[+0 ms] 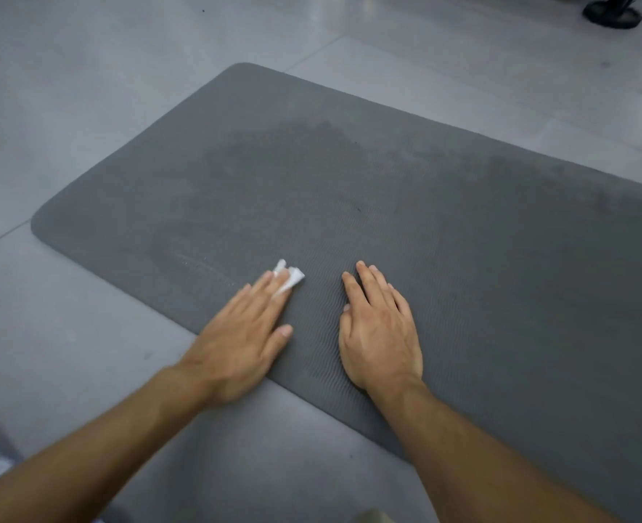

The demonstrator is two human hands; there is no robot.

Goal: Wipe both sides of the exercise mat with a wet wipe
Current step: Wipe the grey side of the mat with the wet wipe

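Pressing crumpled white wet wipe (292, 278) under straight fingers of my left hand (244, 328), by near edge of dark grey ribbed foam exercise mat (462, 220). My right hand (380, 328) flat on mat beside it, fingers straight.

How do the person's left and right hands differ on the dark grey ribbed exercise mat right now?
The left hand presses a crumpled white wet wipe under its fingers; the right hand holds nothing. The left hand is motion-blurred, the right hand sharp. Both lie flat, fingers straight, on the dark grey ribbed exercise mat.
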